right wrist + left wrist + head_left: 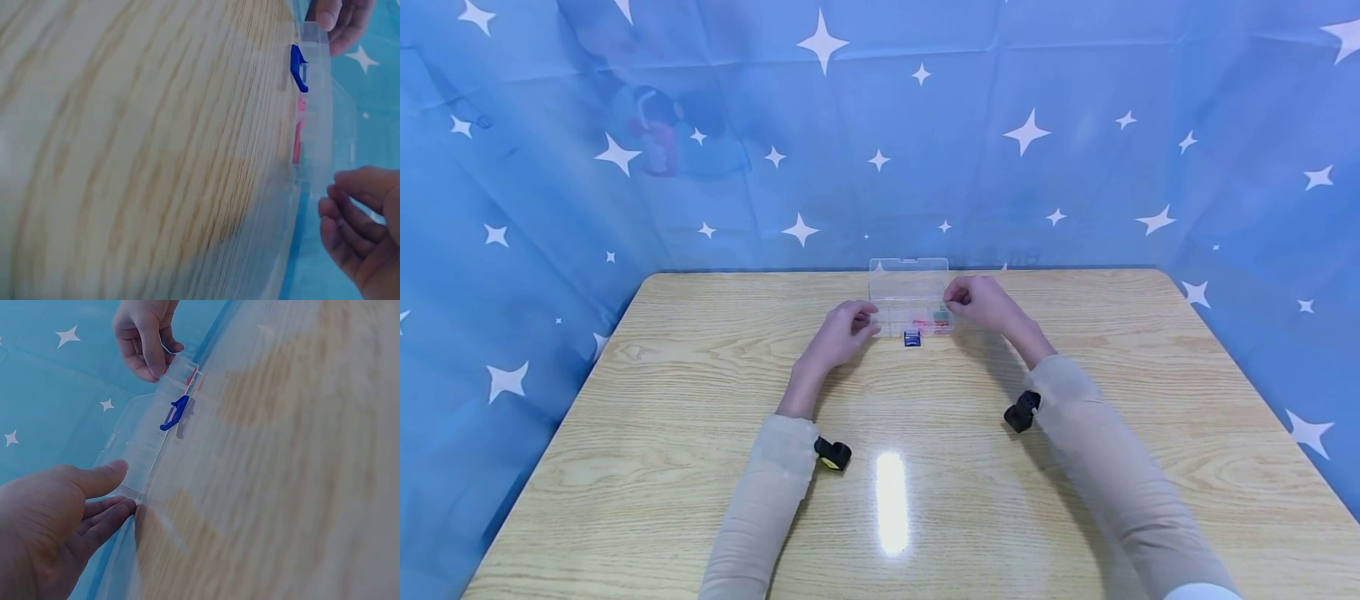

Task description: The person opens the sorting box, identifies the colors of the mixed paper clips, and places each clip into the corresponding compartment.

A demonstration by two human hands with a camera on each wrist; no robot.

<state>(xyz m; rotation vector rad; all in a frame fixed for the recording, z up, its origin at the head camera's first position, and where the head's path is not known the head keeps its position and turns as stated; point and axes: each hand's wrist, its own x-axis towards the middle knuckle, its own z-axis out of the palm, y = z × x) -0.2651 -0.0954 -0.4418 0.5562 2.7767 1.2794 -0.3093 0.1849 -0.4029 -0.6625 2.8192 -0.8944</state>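
A clear plastic compartment box (897, 318) lies near the table's far edge, its see-through lid (910, 277) raised toward the curtain. A dark blue latch (912, 338) stands out at its front. Small pink and red pieces (929, 324) and a green piece (941, 316) show in its right part. My left hand (844, 333) grips the box's left end, thumb over the corner and fingers at the side. At the right end is my right hand (982, 302), thumb and fingertips loosely bent together close to the rim; nothing shows between them in the right wrist view.
The wood-grain table (925, 433) has rounded far corners. Close behind the box hangs a blue curtain (880, 192) with white stars. A black wrist camera (833, 453) is strapped on the left sleeve, another camera (1022, 412) on the right.
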